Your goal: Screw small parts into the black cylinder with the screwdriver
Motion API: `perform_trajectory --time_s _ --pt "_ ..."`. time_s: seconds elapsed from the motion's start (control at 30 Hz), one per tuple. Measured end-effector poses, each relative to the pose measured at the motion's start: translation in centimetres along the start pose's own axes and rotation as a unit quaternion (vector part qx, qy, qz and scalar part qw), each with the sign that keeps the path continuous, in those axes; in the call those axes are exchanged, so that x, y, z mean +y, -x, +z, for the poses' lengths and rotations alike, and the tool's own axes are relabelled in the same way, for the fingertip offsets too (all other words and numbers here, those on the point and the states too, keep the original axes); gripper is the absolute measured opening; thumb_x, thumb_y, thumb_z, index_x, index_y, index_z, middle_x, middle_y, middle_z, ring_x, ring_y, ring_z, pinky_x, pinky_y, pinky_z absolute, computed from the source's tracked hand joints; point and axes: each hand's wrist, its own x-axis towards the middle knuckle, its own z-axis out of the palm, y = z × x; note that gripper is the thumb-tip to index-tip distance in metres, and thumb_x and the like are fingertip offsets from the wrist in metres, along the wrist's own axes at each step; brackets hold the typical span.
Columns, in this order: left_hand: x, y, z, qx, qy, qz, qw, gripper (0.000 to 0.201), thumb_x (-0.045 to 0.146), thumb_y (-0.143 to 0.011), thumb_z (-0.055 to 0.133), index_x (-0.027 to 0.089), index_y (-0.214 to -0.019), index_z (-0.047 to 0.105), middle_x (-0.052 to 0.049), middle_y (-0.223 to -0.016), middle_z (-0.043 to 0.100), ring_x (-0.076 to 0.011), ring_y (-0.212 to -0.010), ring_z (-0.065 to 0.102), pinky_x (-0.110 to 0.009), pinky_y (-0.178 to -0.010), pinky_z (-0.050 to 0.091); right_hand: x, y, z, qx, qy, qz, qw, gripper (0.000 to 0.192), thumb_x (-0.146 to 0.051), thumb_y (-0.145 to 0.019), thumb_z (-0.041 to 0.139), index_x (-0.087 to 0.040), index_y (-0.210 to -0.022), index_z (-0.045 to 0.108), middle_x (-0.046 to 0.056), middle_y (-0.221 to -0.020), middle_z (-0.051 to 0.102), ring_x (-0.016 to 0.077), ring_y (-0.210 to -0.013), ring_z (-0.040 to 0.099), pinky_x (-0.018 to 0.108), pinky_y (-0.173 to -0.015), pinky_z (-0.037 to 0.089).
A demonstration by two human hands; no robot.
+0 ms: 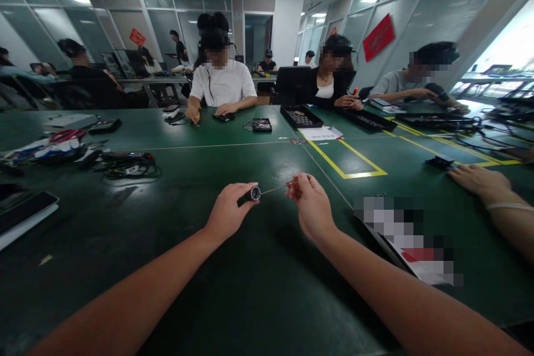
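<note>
1. Wide office floor, glass partitions all round, ceiling panels lit, and a long dark green table (200, 245) filling the lower view, with yellow tape lines (354, 167) marking a box on its right half.
2. Front and centre: the left hand (227, 214) is curled around a small dark cylindrical part (253, 193), its round end face turned toward the camera, held just above the table.
3. The right hand (311, 206) is closed in a pinch on a small red-handled tool (292, 183); a thin metal shaft runs from it straight across to the cylinder.
4. The shaft tip meets the cylinder's end; whether it sits inside cannot be told at this size.
5. Both hands are raised off the surface, near each other, forearms coming in from the bottom corners.
6. Far right, a co-worker's hand (479, 181) lies flat on the table, fingers loosely spread, beside a small black object (440, 162).
7. Left side: a tangle of black cables (125, 166), and a flat dark device (25, 211) at the edge.
8. Right of the hands, a blurred-out sheet (417, 245) lies on the green.
9. Across the table, seated people work over black trays (301, 117).
</note>
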Motion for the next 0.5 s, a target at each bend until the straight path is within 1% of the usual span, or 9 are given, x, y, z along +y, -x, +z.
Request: perform_trajectory --time_s 0.1,0.27,0.4,0.5 --pt "0.0 0.1 0.0 -0.002 0.004 -0.001 1.0 0.04 0.016 -0.085 0.077 0.024 -0.123 0.068 -0.004 -0.12 0.071 -0.0242 -0.113 0.064 -0.046 -0.102 0.05 -0.4 0.5 0.0 -0.028 0.084 -0.074 0.993 0.025 -0.046 -0.094 0.055 -0.023 -0.088 0.06 -0.001 -0.075 0.063 0.0157 -0.068 0.059 0.031 -0.067 0.048" --pt "0.2 0.0 -0.1 0.003 0.0 0.0 1.0 0.04 0.014 -0.083 0.078 0.023 -0.122 0.069 -0.004 -0.118 0.072 -0.0238 -0.111 0.064 -0.044 -0.101 0.05 -1.0 1.4 0.0 -0.071 0.216 -0.157 0.961 0.022 -0.041 -0.1 0.048 -0.023 -0.095 0.058 0.001 -0.078 0.065 0.0172 -0.072 0.062 0.033 -0.07 0.049" --pt "0.2 -0.1 -0.1 0.003 0.001 0.003 1.0 0.039 0.013 -0.084 0.077 0.024 -0.12 0.07 -0.004 -0.118 0.072 -0.0241 -0.112 0.064 -0.044 -0.101 0.05 -1.1 1.9 -0.1 -0.114 0.247 -0.202 0.941 0.016 -0.037 -0.1 0.049 -0.023 -0.101 0.058 0.002 -0.085 0.067 0.0183 -0.078 0.065 0.034 -0.074 0.051" --pt "0.0 -0.1 0.0 0.009 0.003 -0.007 1.0 0.036 0.014 -0.084 0.077 0.024 -0.118 0.07 -0.004 -0.118 0.072 -0.0245 -0.112 0.064 -0.045 -0.102 0.05 -1.2 2.0 -0.1 -0.139 0.253 -0.212 0.934 0.013 -0.035 -0.1 0.05 -0.024 -0.101 0.058 0.002 -0.088 0.068 0.0187 -0.08 0.068 0.034 -0.076 0.052"
